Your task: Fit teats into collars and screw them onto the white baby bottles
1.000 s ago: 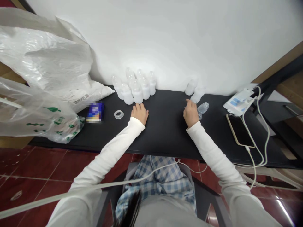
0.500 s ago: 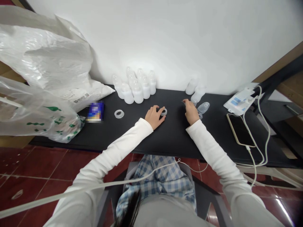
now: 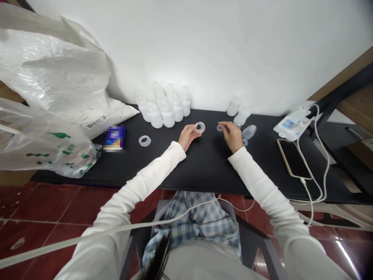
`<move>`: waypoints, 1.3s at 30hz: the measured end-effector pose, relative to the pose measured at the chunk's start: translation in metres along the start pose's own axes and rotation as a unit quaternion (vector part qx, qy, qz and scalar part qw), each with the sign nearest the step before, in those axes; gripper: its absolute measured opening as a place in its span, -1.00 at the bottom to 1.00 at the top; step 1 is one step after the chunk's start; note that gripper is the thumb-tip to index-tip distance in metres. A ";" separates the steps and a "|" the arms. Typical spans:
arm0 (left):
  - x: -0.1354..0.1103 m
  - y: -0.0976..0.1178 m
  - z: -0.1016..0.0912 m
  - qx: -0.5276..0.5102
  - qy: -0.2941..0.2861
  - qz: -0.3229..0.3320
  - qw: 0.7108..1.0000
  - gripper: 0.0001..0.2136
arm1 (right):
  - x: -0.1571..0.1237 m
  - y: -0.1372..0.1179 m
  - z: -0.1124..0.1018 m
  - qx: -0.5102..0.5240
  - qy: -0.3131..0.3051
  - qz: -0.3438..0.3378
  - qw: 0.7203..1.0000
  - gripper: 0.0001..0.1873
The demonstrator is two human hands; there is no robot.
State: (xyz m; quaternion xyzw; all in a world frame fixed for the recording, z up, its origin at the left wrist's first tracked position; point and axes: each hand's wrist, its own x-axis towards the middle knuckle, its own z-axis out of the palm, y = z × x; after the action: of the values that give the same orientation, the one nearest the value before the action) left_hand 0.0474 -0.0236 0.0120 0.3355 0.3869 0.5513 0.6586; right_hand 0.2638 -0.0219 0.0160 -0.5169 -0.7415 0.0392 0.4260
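Note:
My left hand (image 3: pixel 188 136) is closed on a translucent bottle collar ring (image 3: pixel 201 127), holding it tilted above the black table. To its right, my right hand (image 3: pixel 233 136) pinches a small clear silicone nipple (image 3: pixel 219 127), its round base facing me. The two pieces are apart. A second collar ring (image 3: pixel 145 140) lies on the table at the left. Beside my right hand lie a clear bottle cap (image 3: pixel 249 132) and another clear round piece (image 3: pixel 244 142), partly hidden by the hand. Behind that hand stand white bottles without caps (image 3: pixel 243 115).
Several white capped bottles (image 3: pixel 167 113) stand in a cluster near the wall. A blue packet (image 3: pixel 115 138) and large plastic bags (image 3: pixel 72 140) are at the left. At the right lie a phone (image 3: pixel 294 158), its white cable (image 3: pixel 325 167) and a white package (image 3: pixel 291 124).
My left hand has picked the collar ring up from the table and turned it upright. My right hand has moved slightly left, bringing the nipple into clearer view.

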 end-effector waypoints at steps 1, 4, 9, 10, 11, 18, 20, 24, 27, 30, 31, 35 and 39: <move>-0.001 0.001 0.000 -0.014 0.001 -0.004 1.000 -0.92 | -0.002 -0.007 0.003 0.041 0.025 0.001 0.999 -0.78; -0.004 0.003 0.001 -0.018 -0.007 -0.012 1.000 -0.92 | -0.010 -0.027 0.012 0.162 0.059 0.011 0.985 -0.76; -0.005 -0.002 0.000 0.026 -0.048 -0.013 0.998 -0.89 | -0.018 -0.044 0.019 0.184 0.026 0.034 0.982 -0.71; -0.005 -0.003 -0.001 0.036 -0.057 -0.009 0.998 -0.88 | -0.018 -0.044 0.019 0.165 0.021 0.030 0.986 -0.72; -0.005 -0.004 -0.001 0.046 -0.067 -0.003 0.997 -0.86 | -0.018 -0.043 0.019 0.146 0.016 0.023 0.989 -0.74; -0.008 -0.010 -0.001 0.092 -0.151 0.006 0.984 -0.70 | -0.017 -0.040 0.023 0.106 0.024 0.013 0.994 -0.86; -0.008 -0.012 -0.001 0.103 -0.164 0.012 0.981 -0.65 | -0.018 -0.038 0.027 0.130 0.035 0.027 0.991 -0.82; -0.008 -0.014 -0.001 0.113 -0.169 0.041 0.978 -0.53 | -0.019 -0.037 0.033 0.191 0.015 0.053 0.980 -0.67; -0.008 -0.014 -0.001 0.113 -0.152 0.040 0.981 -0.51 | -0.020 -0.041 0.033 0.211 -0.021 0.056 0.976 -0.63; -0.008 -0.013 -0.002 0.118 -0.148 0.034 0.981 -0.53 | -0.021 -0.047 0.031 0.223 -0.052 0.075 0.971 -0.62; -0.008 -0.013 -0.002 0.118 -0.149 0.032 0.981 -0.53 | -0.021 -0.048 0.031 0.229 -0.059 0.084 0.968 -0.62; -0.008 -0.014 -0.002 0.116 -0.141 0.025 0.983 -0.55 | -0.021 -0.047 0.031 0.244 -0.061 0.100 0.963 -0.61; -0.007 -0.017 -0.003 0.137 -0.137 0.037 0.980 -0.55 | -0.020 -0.048 0.032 0.253 -0.060 0.098 0.961 -0.64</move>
State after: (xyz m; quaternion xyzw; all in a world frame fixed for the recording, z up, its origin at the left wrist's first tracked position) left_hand 0.0519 -0.0334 -0.0031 0.5089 0.3522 0.4661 0.6323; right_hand 0.2095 -0.0480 0.0074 -0.4595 -0.6772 0.2980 0.4913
